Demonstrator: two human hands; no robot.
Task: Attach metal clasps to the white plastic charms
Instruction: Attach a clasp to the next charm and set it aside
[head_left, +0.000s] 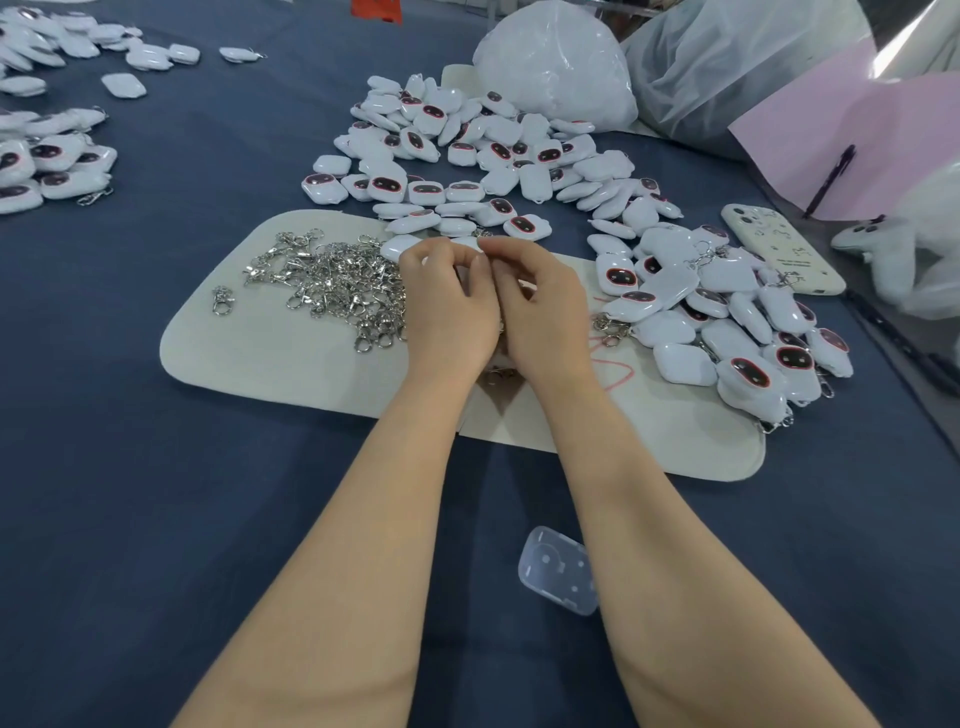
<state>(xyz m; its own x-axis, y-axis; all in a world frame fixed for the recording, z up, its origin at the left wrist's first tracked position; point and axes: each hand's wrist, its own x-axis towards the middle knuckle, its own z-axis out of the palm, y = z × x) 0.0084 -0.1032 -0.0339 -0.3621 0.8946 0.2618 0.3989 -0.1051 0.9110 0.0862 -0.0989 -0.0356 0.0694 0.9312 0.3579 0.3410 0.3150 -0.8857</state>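
My left hand and my right hand meet over a cream mat, fingers curled together around a white charm that peeks out above them. A clasp shows just below the palms. A heap of silver metal clasps lies on the mat left of my hands. Loose white charms with dark red-rimmed faces are piled behind. Charms with clasps on them are heaped at the right.
More charms lie at the far left. A phone in a white case lies at the right, a clear plastic tray near my forearms, and plastic bags and pink sheets stand at the back right.
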